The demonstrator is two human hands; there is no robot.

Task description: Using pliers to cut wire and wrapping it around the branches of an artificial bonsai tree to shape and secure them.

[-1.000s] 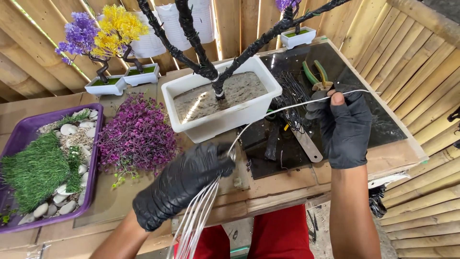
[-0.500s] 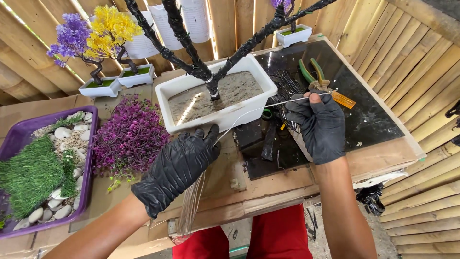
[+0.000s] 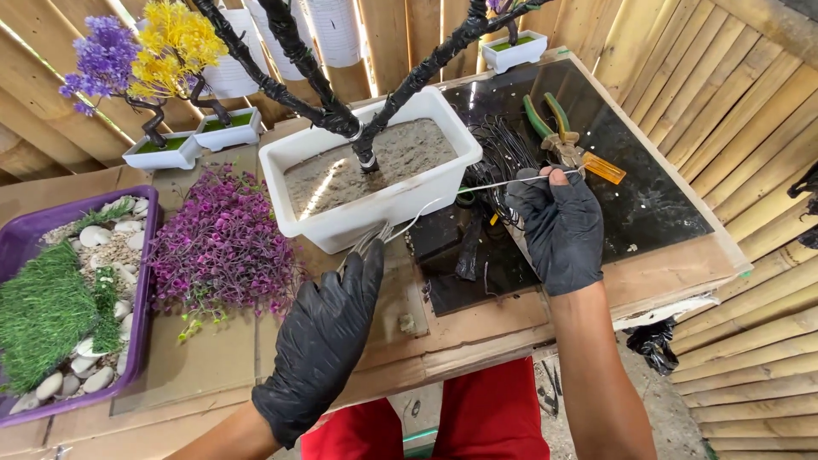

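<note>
Head view | left hand (image 3: 328, 341) gripped a bundle of wires (image 3: 368, 240) near the surface's front edge, by the white planter (image 3: 375, 200) | right hand (image 3: 558, 226) pinched one wire (image 3: 511, 181) taut, drawn sideways from that bundle
</note>
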